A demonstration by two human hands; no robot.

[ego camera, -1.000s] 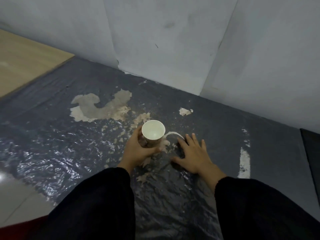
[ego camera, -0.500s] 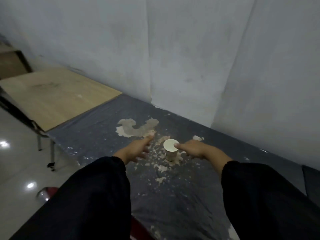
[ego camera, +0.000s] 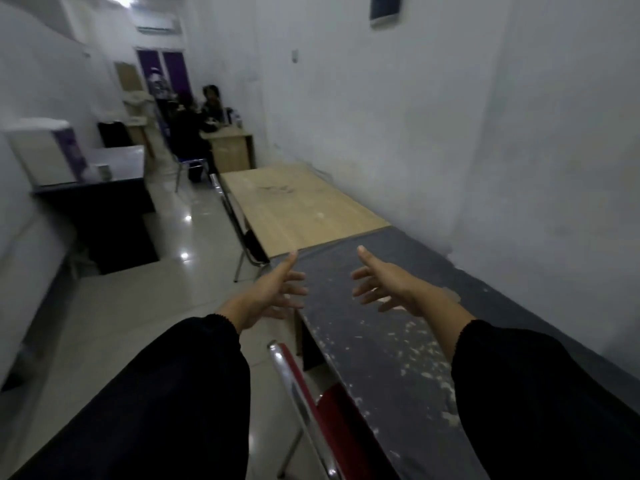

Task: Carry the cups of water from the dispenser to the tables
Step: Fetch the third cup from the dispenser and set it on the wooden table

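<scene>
Both hands are reaching forward with nothing in them. The left hand (ego camera: 277, 292) is hanging over the near corner of the dark table (ego camera: 398, 341), fingers spread and thumb pointing up. The right hand (ego camera: 381, 285) is hovering above the same tabletop, palm turned inward, fingers loose and apart. Black sleeves (ego camera: 166, 393) are covering both forearms.

No cup is showing on the stretch of the dark table that is in view; its grey surface is peeling in pale flecks. A red chair with a chrome frame (ego camera: 311, 403) is standing tucked against that table's near edge. Beyond it, a light wooden table (ego camera: 294, 206) is sitting end to end with the dark one along the white wall (ego camera: 450, 116).

Across the glossy tiled floor (ego camera: 138, 299), on the left, a white box-shaped appliance (ego camera: 45, 154) is resting on a dark counter (ego camera: 104, 188); it is probably the water dispenser, though motion blur is smearing it. A small pale object (ego camera: 103, 171), possibly 1 cup, is standing just beside it. At the far end, 2 seated people (ego camera: 204, 112) are sitting at a small desk (ego camera: 230, 147).
</scene>
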